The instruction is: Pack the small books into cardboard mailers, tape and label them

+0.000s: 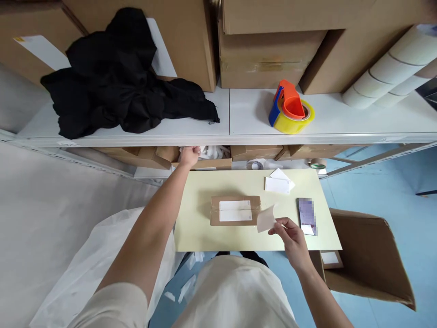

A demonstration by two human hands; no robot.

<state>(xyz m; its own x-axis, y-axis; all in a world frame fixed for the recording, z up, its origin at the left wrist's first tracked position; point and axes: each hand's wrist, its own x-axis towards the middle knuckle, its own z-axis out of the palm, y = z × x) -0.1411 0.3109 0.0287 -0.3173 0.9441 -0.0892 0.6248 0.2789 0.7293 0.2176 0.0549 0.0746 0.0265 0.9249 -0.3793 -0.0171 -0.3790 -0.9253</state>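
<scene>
Creased pale cloth of my shirt (235,291) was nearest to me. Below and left of my left hand (190,156) spread a wrinkled white plastic sheet (112,259); above it, soft black cloth (126,86) slumped on the shelf (246,114). That hand was at an open carton (220,163) of crumpled white stuff, fingers curled together; whether they gripped anything, I couldn't tell. Between my hands, on the smooth yellowish surface (218,239), sat an oblong cardboard parcel (235,223), a flat white label (235,211) on top. Just beside it, my right hand was clamped (280,226), thumb against fingers, on a thin, curling white slip (266,220). I judged this a labelling step; the next move called for a light, uncreasing pinch. Beyond that hand lay flat white cards (277,184) and, higher, a hard plastic tape dispenser (292,109); to its right, a glossy phone (307,216), then a stiff, gaping box (375,255).
</scene>
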